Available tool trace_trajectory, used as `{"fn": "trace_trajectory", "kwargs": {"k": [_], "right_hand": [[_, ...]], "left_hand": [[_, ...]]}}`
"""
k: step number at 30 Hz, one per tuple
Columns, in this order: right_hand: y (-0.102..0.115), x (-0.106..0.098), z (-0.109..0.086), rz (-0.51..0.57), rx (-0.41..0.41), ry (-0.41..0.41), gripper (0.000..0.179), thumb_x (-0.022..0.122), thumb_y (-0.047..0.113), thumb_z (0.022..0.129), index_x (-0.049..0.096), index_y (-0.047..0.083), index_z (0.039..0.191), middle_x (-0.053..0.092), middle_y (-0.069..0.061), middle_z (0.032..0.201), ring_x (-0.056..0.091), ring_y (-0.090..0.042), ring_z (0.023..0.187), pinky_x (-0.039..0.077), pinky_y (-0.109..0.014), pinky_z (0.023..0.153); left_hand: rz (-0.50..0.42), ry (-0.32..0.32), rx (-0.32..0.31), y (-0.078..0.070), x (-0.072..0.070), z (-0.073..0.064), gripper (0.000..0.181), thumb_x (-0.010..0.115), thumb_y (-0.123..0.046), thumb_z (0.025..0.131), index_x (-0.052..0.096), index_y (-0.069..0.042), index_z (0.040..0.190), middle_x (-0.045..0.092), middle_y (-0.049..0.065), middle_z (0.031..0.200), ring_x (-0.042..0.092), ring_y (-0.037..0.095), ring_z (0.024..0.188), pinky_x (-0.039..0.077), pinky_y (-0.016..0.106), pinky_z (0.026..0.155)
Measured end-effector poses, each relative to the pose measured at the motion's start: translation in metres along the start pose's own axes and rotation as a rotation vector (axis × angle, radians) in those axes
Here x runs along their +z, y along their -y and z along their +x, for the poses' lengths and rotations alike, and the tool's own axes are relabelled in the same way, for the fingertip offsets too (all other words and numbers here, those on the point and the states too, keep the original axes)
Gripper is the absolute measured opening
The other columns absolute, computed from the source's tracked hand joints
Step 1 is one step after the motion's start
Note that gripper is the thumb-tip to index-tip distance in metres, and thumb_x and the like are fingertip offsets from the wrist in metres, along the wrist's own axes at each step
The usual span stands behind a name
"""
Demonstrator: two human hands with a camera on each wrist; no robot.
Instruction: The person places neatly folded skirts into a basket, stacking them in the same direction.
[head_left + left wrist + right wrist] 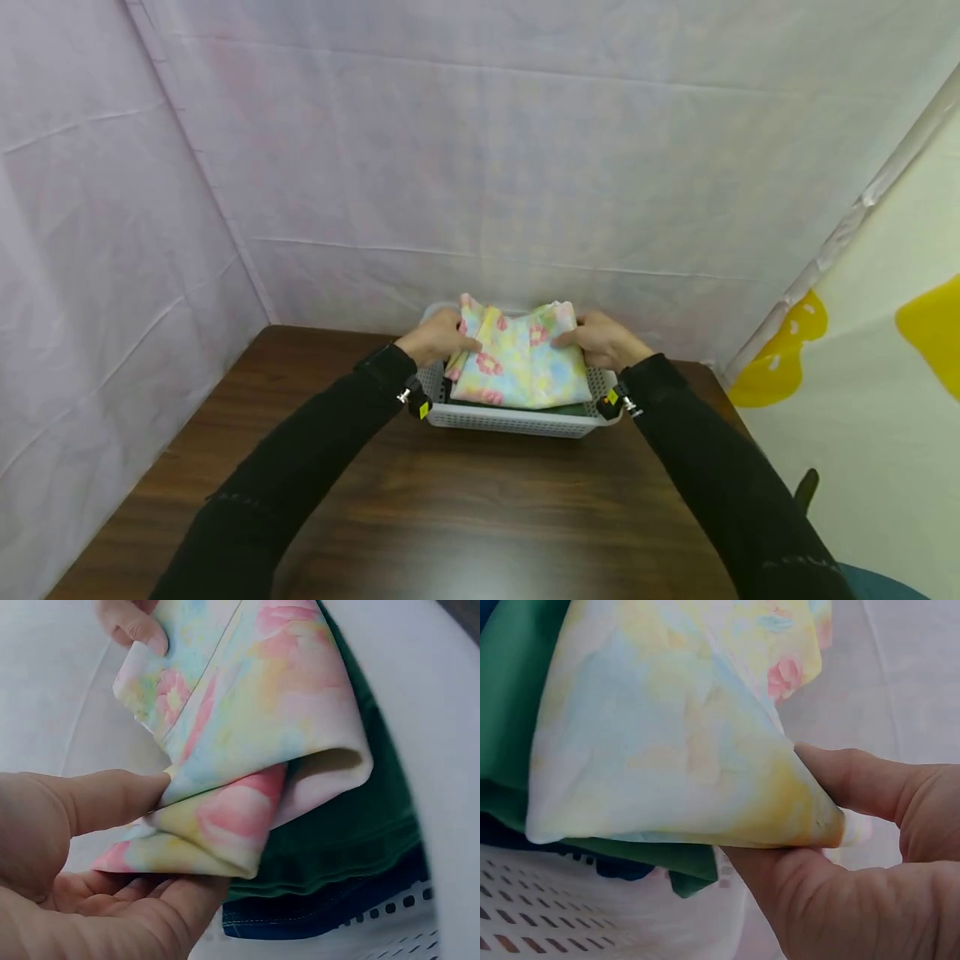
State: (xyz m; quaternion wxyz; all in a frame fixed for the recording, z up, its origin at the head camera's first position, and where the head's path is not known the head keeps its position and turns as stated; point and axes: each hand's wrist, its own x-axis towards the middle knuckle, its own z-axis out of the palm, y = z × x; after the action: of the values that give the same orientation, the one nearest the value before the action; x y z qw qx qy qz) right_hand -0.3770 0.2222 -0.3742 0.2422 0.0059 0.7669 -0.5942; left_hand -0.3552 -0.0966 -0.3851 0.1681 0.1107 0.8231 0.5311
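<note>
A folded floral cloth (525,362) in pastel yellow, blue and pink lies over a white plastic basket (517,422). My left hand (438,337) pinches its left side, thumb on top and fingers beneath the folded layers, as the left wrist view shows. At the opposite side my right hand (603,340) grips the cloth's corner between thumb and fingers. Under the floral piece, a green cloth (330,840) and a dark blue cloth (292,919) with stitching lie in the basket. The green cloth's corner (694,870) pokes out near my right fingers.
The basket stands at the far side of a brown wooden table (480,500), close to a white fabric wall (480,167). On the right hangs a pale panel with yellow shapes (780,358). A blue rounded object (877,583) shows at the lower right.
</note>
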Motion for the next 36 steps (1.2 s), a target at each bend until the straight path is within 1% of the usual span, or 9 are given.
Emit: {"fn": "trace_trajectory", "kwargs": {"k": [5,8,10,15,19,22,26,31,36], "right_hand": [[-0.007,0.000,-0.002,-0.138,0.020,-0.024,0.061,0.063,-0.001,0.118,0.037,-0.012,0.172,0.059,-0.032,0.156,0.069,-0.034,0.126,0.065,-0.048,0.113],[-0.009,-0.002,-0.005,-0.310,0.004,-0.066,0.072,0.067,0.000,0.116,0.029,-0.018,0.174,0.049,-0.041,0.167,0.067,-0.029,0.113,0.063,-0.040,0.097],[-0.008,-0.004,-0.008,-0.425,-0.011,-0.094,0.083,0.071,0.003,0.114,0.021,-0.021,0.175,0.044,-0.044,0.171,0.066,-0.030,0.109,0.061,-0.039,0.092],[-0.007,-0.011,-0.016,-0.525,-0.029,-0.123,0.098,0.076,0.011,0.112,0.010,-0.019,0.178,0.041,-0.045,0.173,0.068,-0.031,0.114,0.065,-0.041,0.102],[-0.009,-0.018,-0.021,-0.518,-0.059,-0.117,0.094,0.073,0.015,0.115,0.012,-0.015,0.180,0.063,-0.040,0.144,0.065,-0.026,0.100,0.059,-0.041,0.094],[-0.010,-0.024,-0.027,-0.495,-0.093,-0.113,0.090,0.071,0.017,0.118,0.014,-0.013,0.181,0.068,-0.038,0.141,0.074,-0.034,0.109,0.063,-0.043,0.101],[-0.014,-0.032,-0.033,-0.509,-0.150,-0.134,0.086,0.070,0.021,0.119,0.020,-0.011,0.181,0.051,-0.043,0.169,0.068,-0.052,0.144,0.063,-0.056,0.119],[-0.029,-0.040,-0.038,-0.640,-0.299,-0.186,0.072,0.067,0.024,0.121,0.035,-0.007,0.177,0.046,-0.041,0.174,0.055,-0.059,0.157,0.058,-0.066,0.123],[-0.046,-0.045,-0.041,-0.762,-0.503,-0.264,0.060,0.066,0.023,0.122,0.047,-0.003,0.173,0.050,-0.038,0.172,0.058,-0.062,0.152,0.057,-0.071,0.121]], "left_hand": [[0.025,0.007,-0.098,0.004,0.005,0.002,0.040,0.072,-0.005,0.114,0.068,0.009,0.151,0.074,0.027,0.150,0.080,0.031,0.123,0.068,0.041,0.109],[0.022,0.005,-0.151,0.003,0.005,-0.001,0.044,0.071,-0.005,0.114,0.064,0.010,0.154,0.067,0.027,0.159,0.072,0.038,0.142,0.059,0.054,0.127],[0.045,-0.004,-0.156,0.003,0.002,-0.003,0.045,0.070,-0.006,0.114,0.062,0.011,0.155,0.064,0.027,0.160,0.069,0.037,0.143,0.055,0.057,0.131],[0.161,-0.030,-0.127,0.000,-0.006,-0.009,0.056,0.069,-0.012,0.116,0.055,0.009,0.166,0.061,0.028,0.165,0.067,0.027,0.120,0.061,0.051,0.122],[0.190,-0.046,-0.112,-0.002,-0.012,-0.014,0.072,0.070,-0.017,0.117,0.037,0.010,0.176,0.048,0.032,0.178,0.068,0.037,0.138,0.058,0.056,0.128],[0.208,-0.044,-0.087,-0.003,-0.018,-0.018,0.074,0.071,-0.020,0.117,0.036,0.008,0.176,0.046,0.034,0.177,0.058,0.048,0.156,0.053,0.061,0.132],[0.242,-0.061,-0.033,-0.002,-0.029,-0.024,0.073,0.072,-0.025,0.117,0.039,0.005,0.175,0.047,0.035,0.176,0.052,0.053,0.161,0.051,0.065,0.131],[0.336,-0.143,0.060,0.009,-0.041,-0.030,0.068,0.071,-0.029,0.118,0.048,0.005,0.171,0.053,0.035,0.173,0.056,0.053,0.158,0.054,0.065,0.129],[0.505,-0.262,0.164,0.029,-0.048,-0.040,0.060,0.072,-0.032,0.118,0.060,0.006,0.163,0.064,0.034,0.164,0.066,0.052,0.147,0.061,0.065,0.120]]}}
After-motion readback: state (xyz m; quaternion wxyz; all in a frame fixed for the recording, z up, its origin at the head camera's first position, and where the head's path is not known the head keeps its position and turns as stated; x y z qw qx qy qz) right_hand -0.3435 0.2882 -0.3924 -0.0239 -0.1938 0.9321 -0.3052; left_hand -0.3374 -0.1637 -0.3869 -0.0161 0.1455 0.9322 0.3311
